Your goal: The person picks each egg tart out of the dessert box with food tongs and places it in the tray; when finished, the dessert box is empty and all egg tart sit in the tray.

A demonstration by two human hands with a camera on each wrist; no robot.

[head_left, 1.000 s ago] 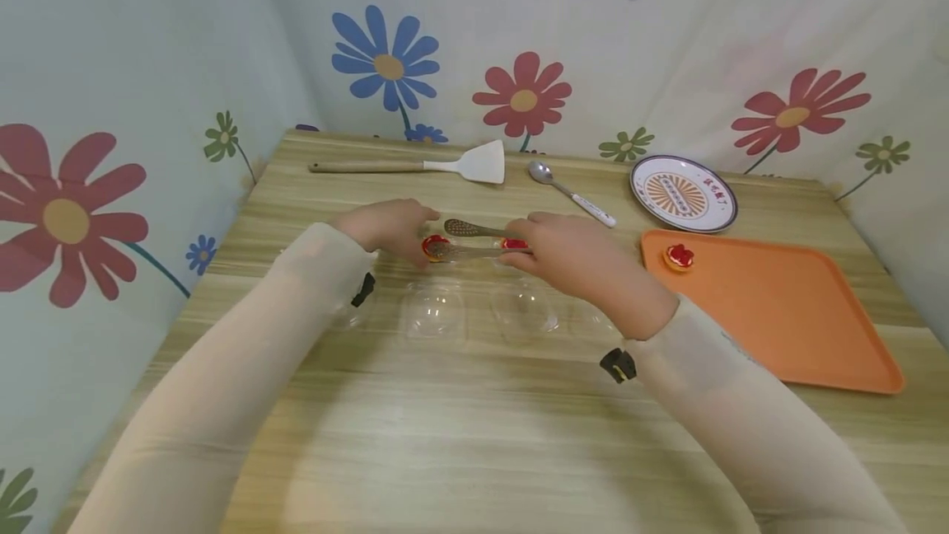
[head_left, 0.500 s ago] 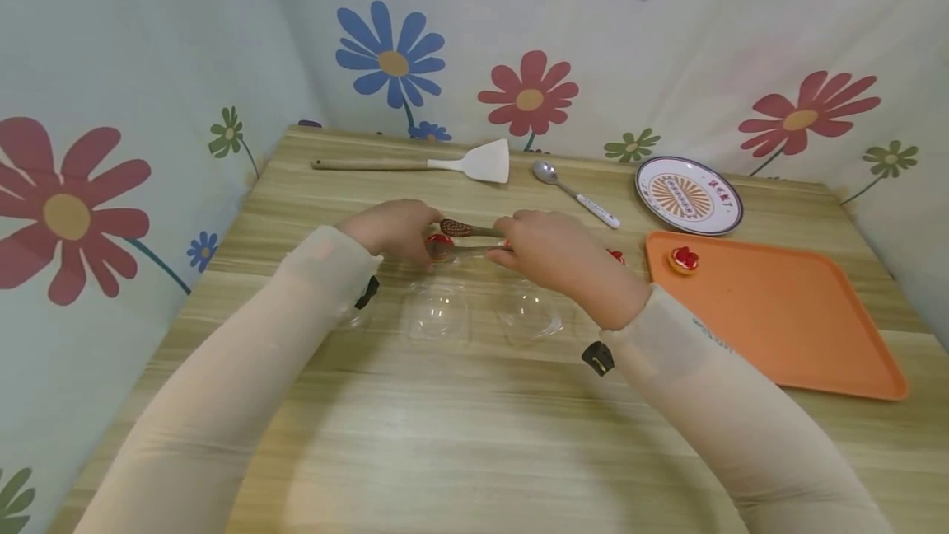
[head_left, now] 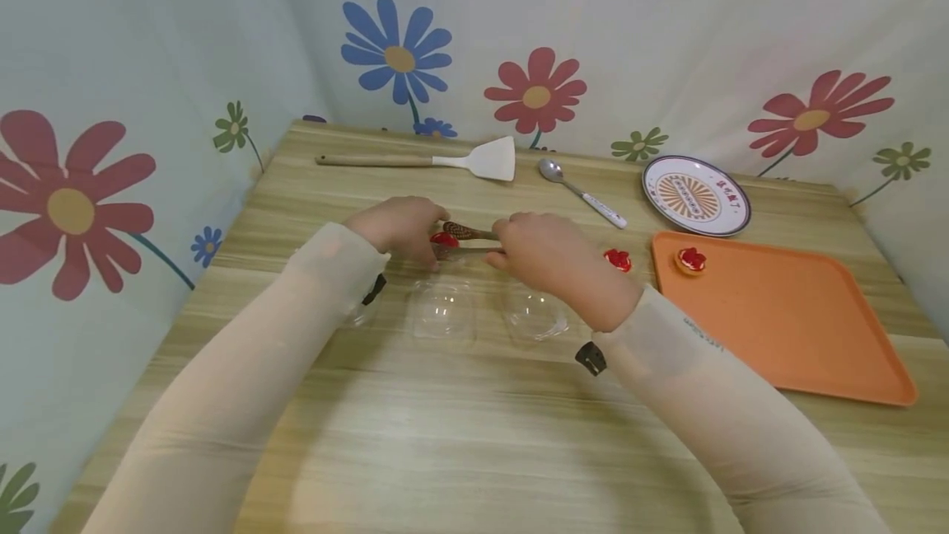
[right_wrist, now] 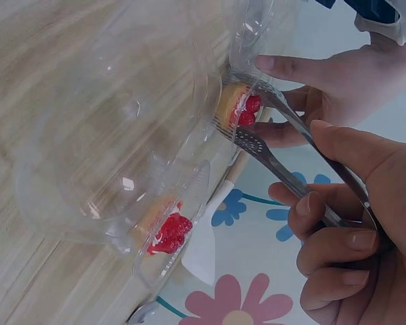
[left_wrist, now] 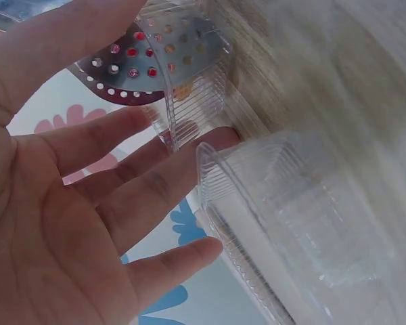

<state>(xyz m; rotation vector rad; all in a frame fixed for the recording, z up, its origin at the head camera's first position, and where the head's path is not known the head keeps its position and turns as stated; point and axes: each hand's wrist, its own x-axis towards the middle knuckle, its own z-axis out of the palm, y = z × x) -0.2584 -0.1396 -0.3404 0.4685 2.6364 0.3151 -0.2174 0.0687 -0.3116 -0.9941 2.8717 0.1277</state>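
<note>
My right hand (head_left: 556, 258) grips metal tongs (right_wrist: 252, 143) with perforated heads. The heads lie on either side of a small tart (right_wrist: 247, 112) topped with red fruit, at a clear plastic box in the middle of the table. My left hand (left_wrist: 101, 176) is at that same box, thumb above and fingers stretched along its wall, the fingertips right at the plastic. Seen from the left wrist, a tong head (left_wrist: 142, 64) lies between thumb and fingers, red showing through its holes. Another tart (right_wrist: 169, 233) sits in the neighbouring clear box, covered by my right hand in the head view.
Open clear lids (head_left: 443, 311) lie toward me. A further tart (head_left: 617, 259) is right of my right hand; one more (head_left: 691, 260) sits on the orange tray (head_left: 786, 311). Behind are a white spatula (head_left: 491, 160), a spoon (head_left: 586, 194) and a plate (head_left: 695, 194).
My right hand has shifted slightly left with the tongs, uncovering the tart beside the tray. My left hand stays at the box. The head view has drifted a little.
</note>
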